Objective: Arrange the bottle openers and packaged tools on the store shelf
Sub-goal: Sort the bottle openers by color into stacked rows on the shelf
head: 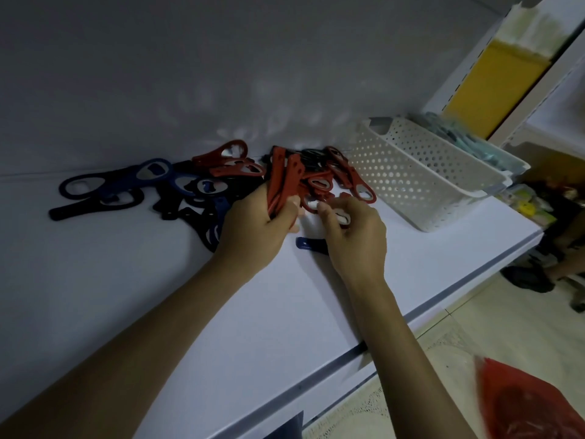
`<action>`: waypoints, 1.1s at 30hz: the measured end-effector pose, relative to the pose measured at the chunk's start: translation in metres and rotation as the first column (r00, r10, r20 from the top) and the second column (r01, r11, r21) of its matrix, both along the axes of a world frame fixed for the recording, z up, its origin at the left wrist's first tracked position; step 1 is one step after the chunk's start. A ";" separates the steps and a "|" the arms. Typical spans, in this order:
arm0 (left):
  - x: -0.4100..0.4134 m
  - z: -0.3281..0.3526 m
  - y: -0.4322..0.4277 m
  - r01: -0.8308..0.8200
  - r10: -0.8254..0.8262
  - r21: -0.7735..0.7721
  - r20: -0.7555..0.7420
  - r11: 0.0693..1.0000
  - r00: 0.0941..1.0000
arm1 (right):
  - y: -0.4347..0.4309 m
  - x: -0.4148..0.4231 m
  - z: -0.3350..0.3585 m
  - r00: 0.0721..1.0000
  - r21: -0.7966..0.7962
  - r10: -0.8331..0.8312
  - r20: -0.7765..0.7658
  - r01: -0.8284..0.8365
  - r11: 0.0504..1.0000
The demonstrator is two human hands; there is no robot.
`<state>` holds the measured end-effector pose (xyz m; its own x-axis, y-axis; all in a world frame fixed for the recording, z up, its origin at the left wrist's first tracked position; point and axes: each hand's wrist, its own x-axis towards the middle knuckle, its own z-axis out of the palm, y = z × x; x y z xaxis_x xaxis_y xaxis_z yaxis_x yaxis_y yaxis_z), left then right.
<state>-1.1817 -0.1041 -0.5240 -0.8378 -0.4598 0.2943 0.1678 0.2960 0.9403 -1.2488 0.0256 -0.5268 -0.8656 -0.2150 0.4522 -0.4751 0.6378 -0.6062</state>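
Note:
A loose pile of flat bottle openers lies at the back of the white shelf (158, 296): blue and black ones (133, 182) on the left, red ones (342, 172) on the right. My left hand (256, 229) grips a stack of red openers (283, 182) standing on edge. My right hand (354, 232) pinches one red opener (311, 205) by its metal end, just right of the stack. A single blue opener (308, 243) lies flat, partly hidden under my right hand.
A white perforated basket (411, 182) with pale blue packaged items (459, 137) stands at the shelf's right end. Behind it rises a shelf upright with a yellow panel (487, 77). A red plastic bag (522, 403) lies on the tiled floor at the lower right.

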 end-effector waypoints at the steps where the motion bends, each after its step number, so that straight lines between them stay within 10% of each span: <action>1: -0.001 0.001 0.000 -0.012 0.012 0.033 -0.008 0.999 1.000 | 0.000 -0.004 -0.003 0.998 0.125 -0.052 -0.032 0.056 0.991; 10: -0.002 0.005 0.000 -0.036 0.033 0.067 0.040 0.997 0.999 | 0.001 -0.003 0.006 0.991 0.494 -0.112 -0.071 0.132 0.859; 20: -0.002 0.002 -0.001 -0.044 0.043 0.022 0.049 0.999 0.998 | 0.000 0.006 0.007 0.996 -0.232 -0.055 -0.070 0.037 0.972; 25: -0.001 0.005 0.000 -0.044 0.047 0.092 -0.026 0.995 0.999 | -0.014 0.020 0.004 0.826 0.084 0.311 -0.469 -0.309 0.947; 33: -0.001 0.005 -0.002 -0.089 0.089 0.043 -0.004 0.995 0.996 | -0.012 0.020 0.005 0.816 -0.203 0.527 -0.239 -0.573 0.794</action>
<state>-1.1831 -0.1065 -0.5190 -0.7912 -0.5449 0.2777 0.1480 0.2700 0.9514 -1.2285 0.0138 -0.5222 -0.5454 -0.4902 0.6799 -0.8030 0.0730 -0.5915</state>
